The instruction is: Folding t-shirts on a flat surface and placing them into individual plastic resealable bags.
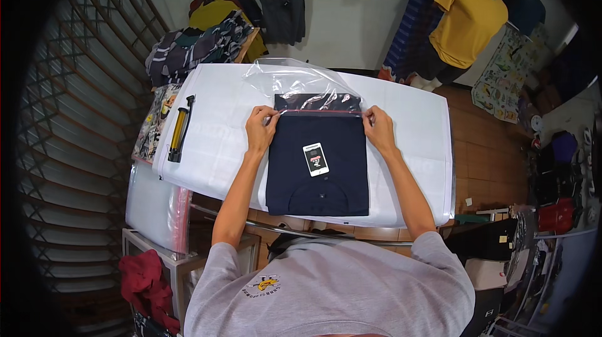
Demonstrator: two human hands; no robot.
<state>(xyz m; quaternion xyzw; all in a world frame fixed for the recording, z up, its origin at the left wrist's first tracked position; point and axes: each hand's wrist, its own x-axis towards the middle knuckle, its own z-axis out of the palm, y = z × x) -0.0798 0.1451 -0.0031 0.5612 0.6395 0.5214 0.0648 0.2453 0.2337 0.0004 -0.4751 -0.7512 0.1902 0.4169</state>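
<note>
A folded navy T-shirt (301, 163) lies on the white-covered table (414, 149), its collar towards me. A white hang tag (315, 159) rests on the shirt. The shirt's far end is inside a clear plastic bag (296, 76), whose red-edged opening runs across the shirt. My left hand (261, 129) pinches the bag's opening at its left corner. At the right corner, my right hand (379, 129) grips the same opening between thumb and fingers.
A yellow-and-black hand pump (179, 127) lies on the table's left part. Clear bags with red edges (155, 205) are stacked at the lower left. Folded clothes (202, 45) sit beyond the far left corner. A mannequin in a yellow T-shirt (470, 17) stands beyond the table at the right.
</note>
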